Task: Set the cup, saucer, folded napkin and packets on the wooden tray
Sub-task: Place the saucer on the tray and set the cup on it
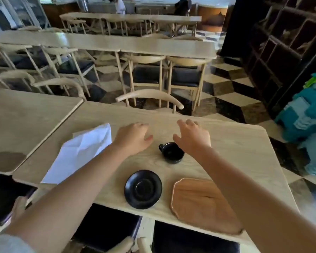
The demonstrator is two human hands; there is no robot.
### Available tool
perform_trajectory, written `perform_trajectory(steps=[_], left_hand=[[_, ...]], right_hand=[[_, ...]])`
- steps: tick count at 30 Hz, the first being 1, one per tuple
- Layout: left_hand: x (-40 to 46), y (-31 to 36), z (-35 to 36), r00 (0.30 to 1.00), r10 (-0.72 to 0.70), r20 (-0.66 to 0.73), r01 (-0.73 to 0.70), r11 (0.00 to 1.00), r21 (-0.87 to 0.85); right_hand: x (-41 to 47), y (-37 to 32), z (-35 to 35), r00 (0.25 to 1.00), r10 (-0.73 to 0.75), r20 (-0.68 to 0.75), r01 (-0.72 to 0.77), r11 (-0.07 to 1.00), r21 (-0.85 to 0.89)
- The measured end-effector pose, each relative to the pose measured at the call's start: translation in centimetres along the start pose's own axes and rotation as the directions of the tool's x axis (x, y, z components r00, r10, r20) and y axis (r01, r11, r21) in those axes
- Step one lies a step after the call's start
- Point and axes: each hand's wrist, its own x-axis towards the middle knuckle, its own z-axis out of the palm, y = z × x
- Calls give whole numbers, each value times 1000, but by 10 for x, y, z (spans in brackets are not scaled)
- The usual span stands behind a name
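A small black cup (171, 152) stands upright on the light wooden table (235, 143), its handle to the left. In front of it lies a black saucer (143, 189), bare. The wooden tray (195, 199) sits at the near right edge with nothing on it; my right forearm crosses over it. A white napkin (78, 152) lies unfolded and creased on the left. My left hand (133, 137) hovers between napkin and cup, fingers apart, holding nothing. My right hand (192, 136) is spread just behind and right of the cup, empty. No packets are in view.
A second table (26, 114) abuts on the left. A chair back (150, 95) stands at the far edge, dark seats (106, 225) below the near edge. More tables and chairs fill the room behind; dark shelving (285, 48) and blue-green cloth (306, 125) are at right.
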Motion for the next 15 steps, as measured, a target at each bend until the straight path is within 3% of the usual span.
perform_trajectory(steps=[6,15], left_hand=[[-23,-18,57,990,-66,123,70,997,-27],[-40,-87,131,972,-108,207,113,993,-17]], right_hand=[[-6,0,60,985,22,174,-19,1000,-20],[-15,-13,148,942,139,306,-132,990,-44]])
